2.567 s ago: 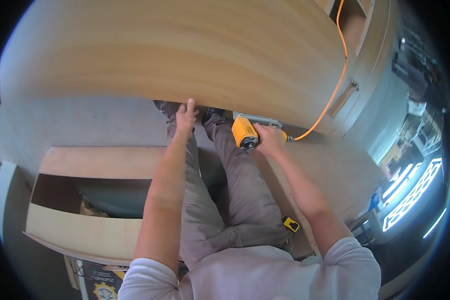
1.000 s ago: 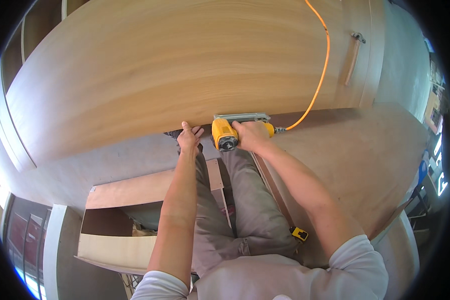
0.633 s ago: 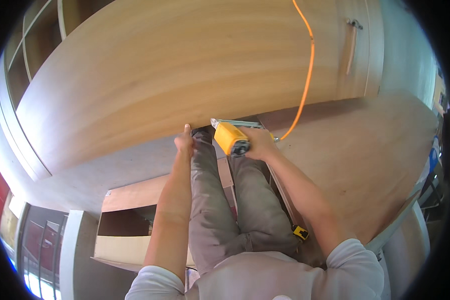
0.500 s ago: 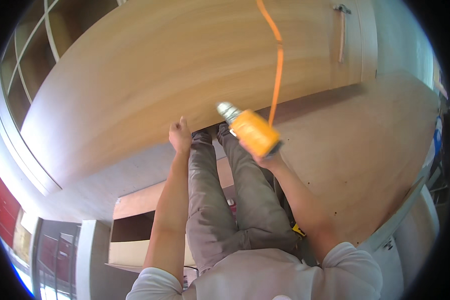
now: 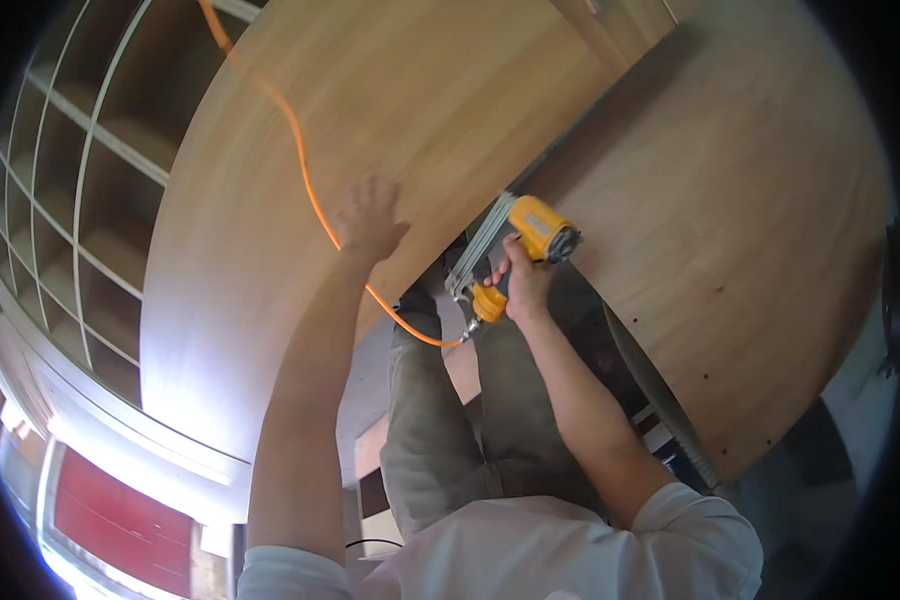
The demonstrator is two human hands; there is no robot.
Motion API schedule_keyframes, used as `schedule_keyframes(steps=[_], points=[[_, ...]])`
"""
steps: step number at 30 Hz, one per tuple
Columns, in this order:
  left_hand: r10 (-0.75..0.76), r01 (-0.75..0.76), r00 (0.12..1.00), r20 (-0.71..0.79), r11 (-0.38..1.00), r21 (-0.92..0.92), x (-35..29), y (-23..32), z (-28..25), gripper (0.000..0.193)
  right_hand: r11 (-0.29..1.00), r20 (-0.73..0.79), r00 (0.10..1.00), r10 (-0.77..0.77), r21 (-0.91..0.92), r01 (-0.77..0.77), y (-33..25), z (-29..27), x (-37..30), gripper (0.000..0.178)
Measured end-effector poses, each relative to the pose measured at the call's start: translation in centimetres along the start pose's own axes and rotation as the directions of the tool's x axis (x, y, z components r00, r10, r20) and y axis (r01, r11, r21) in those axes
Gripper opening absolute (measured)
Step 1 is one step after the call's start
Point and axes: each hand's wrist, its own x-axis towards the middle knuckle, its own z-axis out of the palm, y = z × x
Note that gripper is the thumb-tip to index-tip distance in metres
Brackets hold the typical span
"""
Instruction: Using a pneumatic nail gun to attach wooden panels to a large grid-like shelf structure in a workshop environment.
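Observation:
My right hand (image 5: 528, 280) grips a yellow nail gun (image 5: 542, 228) by its handle, over my legs. Its silver magazine (image 5: 483, 243) slants beside the near edge of a pale wooden panel (image 5: 440, 100). From the handle's end an orange air hose (image 5: 305, 165) curves up and left across the panel. My left hand (image 5: 372, 215), slightly blurred, has its fingers spread over the panel, right beside the hose. Whether its palm presses on the wood I cannot tell.
To the right lies a second brown wooden board (image 5: 730, 250) with small dark holes along its near edge. Open cabinet compartments (image 5: 110, 210) stand at the far left. A red panel (image 5: 120, 515) shows at the lower left. The hose crosses beneath my left forearm.
The nail gun has turned in my right hand, bringing its magazine and hose fitting into sight. My left hand has gone from curled at the panel's edge to spread over it. The view has rotated.

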Motion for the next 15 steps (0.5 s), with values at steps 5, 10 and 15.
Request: schedule_keyframes(steps=[5, 10, 15], points=[[-0.116, 0.111, 0.986, 0.123, 0.993, 0.045, 2.5, 0.6, -0.6, 0.082, 0.991, -0.016, 0.993, -0.121, -0.05, 0.12, 4.2, -4.1, 3.5, 0.011], [-0.034, 0.093, 0.914, -0.405, 0.988, 0.126, 10.4, -1.1, -4.1, 0.096, 1.0, -0.051, 0.999, -0.016, 0.008, 0.017, 5.5, -2.7, 3.3, 0.014], [-0.092, 0.2, 0.888, -0.45, 0.959, 0.2, 18.4, 4.3, -10.6, 0.108, 1.0, -0.117, 0.993, 0.019, -0.002, -0.02, 5.9, -2.8, 3.4, 0.014]])
